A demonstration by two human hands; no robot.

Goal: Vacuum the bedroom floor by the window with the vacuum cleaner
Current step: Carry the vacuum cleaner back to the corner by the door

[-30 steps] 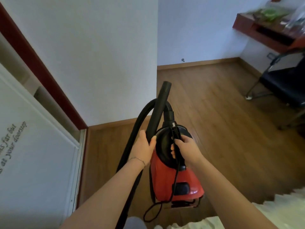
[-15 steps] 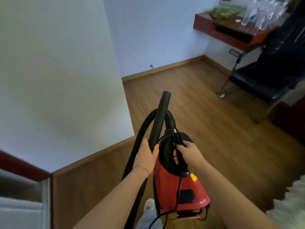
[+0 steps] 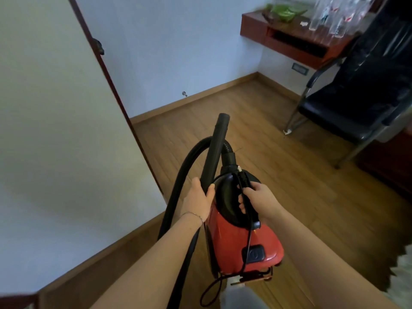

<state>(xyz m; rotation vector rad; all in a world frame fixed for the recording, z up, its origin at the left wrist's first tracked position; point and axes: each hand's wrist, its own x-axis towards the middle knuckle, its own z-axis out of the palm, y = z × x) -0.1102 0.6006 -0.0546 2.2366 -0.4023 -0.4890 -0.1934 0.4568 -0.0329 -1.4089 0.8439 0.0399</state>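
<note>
A red and black canister vacuum cleaner (image 3: 236,239) hangs in front of me above the wooden floor (image 3: 256,134). My right hand (image 3: 256,198) grips its black carry handle together with the power cord, whose plug sticks up by my fingers. My left hand (image 3: 199,197) holds the black wand tube (image 3: 217,143), which points up and away. The black hose (image 3: 178,181) loops from the vacuum's front down past my left forearm. The cord dangles below the body.
A white door (image 3: 55,130) with a dark red edge stands open on the left. A black chair (image 3: 361,101) on metal legs sits at the right under a red wall shelf (image 3: 287,39) with bottles. A pale rug edge (image 3: 403,268) shows at the lower right.
The view has swung to the right and forward; the door edge, chair and shelf now show more fully. Both hands keep the same hold on the vacuum and tube.
</note>
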